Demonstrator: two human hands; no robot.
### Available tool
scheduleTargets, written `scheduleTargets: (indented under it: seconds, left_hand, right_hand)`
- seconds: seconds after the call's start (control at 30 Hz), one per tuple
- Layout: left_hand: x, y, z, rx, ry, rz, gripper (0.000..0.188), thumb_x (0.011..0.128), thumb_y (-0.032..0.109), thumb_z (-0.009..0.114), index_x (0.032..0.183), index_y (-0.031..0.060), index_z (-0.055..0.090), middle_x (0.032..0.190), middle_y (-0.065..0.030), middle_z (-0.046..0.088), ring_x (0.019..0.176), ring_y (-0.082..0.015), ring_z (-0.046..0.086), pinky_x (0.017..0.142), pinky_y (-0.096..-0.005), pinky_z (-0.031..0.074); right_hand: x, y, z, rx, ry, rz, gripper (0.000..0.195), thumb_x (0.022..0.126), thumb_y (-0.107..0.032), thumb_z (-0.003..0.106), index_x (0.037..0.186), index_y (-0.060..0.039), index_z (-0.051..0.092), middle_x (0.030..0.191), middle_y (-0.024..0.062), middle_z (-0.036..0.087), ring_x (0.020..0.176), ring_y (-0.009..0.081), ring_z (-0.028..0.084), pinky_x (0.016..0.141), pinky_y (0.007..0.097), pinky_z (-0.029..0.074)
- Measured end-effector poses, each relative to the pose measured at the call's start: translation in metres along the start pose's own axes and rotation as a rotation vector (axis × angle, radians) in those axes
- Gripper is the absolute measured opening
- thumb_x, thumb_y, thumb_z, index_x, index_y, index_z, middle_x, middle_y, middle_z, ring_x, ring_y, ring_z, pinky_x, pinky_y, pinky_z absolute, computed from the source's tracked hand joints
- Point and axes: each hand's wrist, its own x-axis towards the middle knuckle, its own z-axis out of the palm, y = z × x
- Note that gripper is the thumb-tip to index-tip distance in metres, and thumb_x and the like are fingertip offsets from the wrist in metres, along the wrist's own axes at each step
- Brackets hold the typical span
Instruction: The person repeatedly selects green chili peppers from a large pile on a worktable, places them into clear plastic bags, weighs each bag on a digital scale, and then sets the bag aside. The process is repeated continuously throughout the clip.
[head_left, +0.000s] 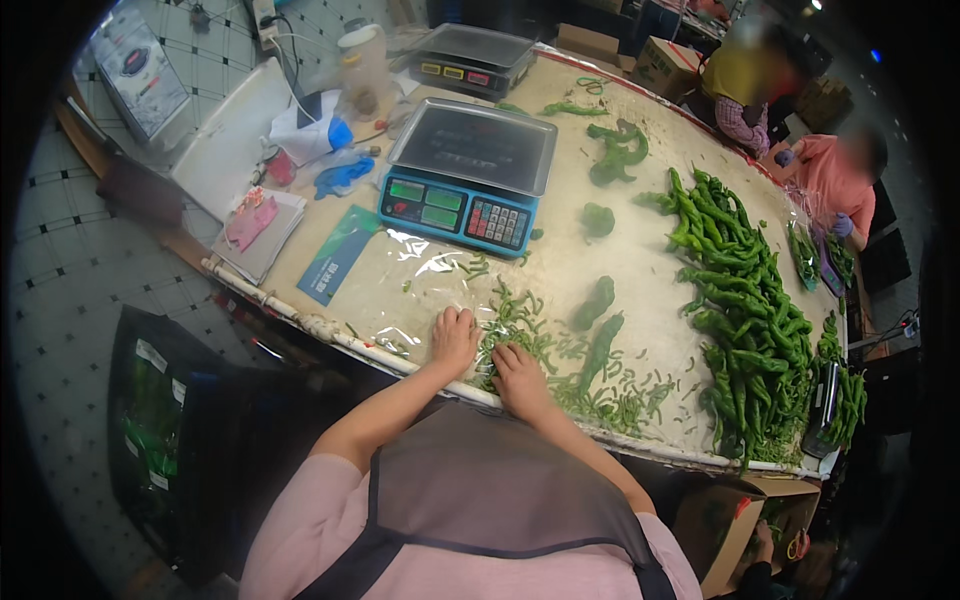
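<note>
On the table near its front edge, my left hand (455, 341) lies palm down on a clear plastic bag (394, 289). My right hand (519, 377) rests just to its right, against a spread of small green cut stems (514, 315); its fingertips are partly lost among them. Whether either hand grips anything cannot be told. Some stems lie under or inside the clear plastic. More loose stems (615, 397) are scattered right of my right hand, beside a long green pepper (602, 352). Behind my hands stands a blue digital scale (457, 210) with a bare metal pan (476, 146).
A heap of long green peppers (742, 300) covers the table's right side. Green scissors (592, 85) and a second scale (469, 60) are at the back. Co-workers (840, 176) sit beyond the right edge. A cardboard box (731, 525) stands below the front right corner.
</note>
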Motion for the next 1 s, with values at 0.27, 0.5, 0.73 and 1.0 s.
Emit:
scheduleTargets:
  seconds: [0.27,0.5,0.73,1.0]
  left_hand:
    - [0.021,0.006,-0.055,-0.003,0.067,0.127,0.04,0.086,0.002,0.054,0.125,0.0131,0.053,0.092,-0.0157,0.059,0.077,-0.0391,0.061,0.066,-0.0492,0.05]
    - [0.028,0.042,-0.132,0.042,-0.161,0.616,0.027,0.083,0.005,0.054,0.105,0.0156,0.064,0.089,-0.0138,0.054,0.078,-0.0336,0.062,0.064,-0.0454,0.051]
    - [0.028,0.034,-0.172,0.216,-0.269,0.065,0.012,0.076,0.012,0.065,0.075,0.0036,0.057,0.09,-0.0165,0.055,0.079,-0.0377,0.061,0.068,-0.0479,0.051]
    - [0.004,0.06,-0.129,0.054,-0.183,0.316,0.025,0.067,-0.011,0.056,0.089,0.0021,0.059,0.091,-0.0193,0.048,0.092,-0.0401,0.053,0.077,-0.0491,0.046]
  right_hand:
    - [0.009,-0.008,-0.027,-0.027,0.026,-0.011,0.041,0.075,-0.011,0.069,0.114,-0.0014,0.062,0.123,0.0131,0.058,0.118,0.0334,0.052,0.099,0.0429,0.044]
    - [0.075,-0.014,-0.017,0.128,0.175,-0.382,0.021,0.076,-0.007,0.061,0.096,-0.0019,0.066,0.102,0.013,0.063,0.092,0.0302,0.061,0.086,0.0405,0.052]
    - [0.031,-0.015,-0.078,0.239,0.355,0.007,0.03,0.08,-0.014,0.068,0.108,-0.0033,0.062,0.096,0.0129,0.066,0.09,0.0333,0.066,0.073,0.0459,0.053]
    - [-0.04,0.126,-0.063,0.09,0.303,1.08,0.062,0.082,-0.015,0.065,0.137,0.0017,0.041,0.121,0.0259,0.052,0.111,0.0424,0.053,0.094,0.0476,0.046]
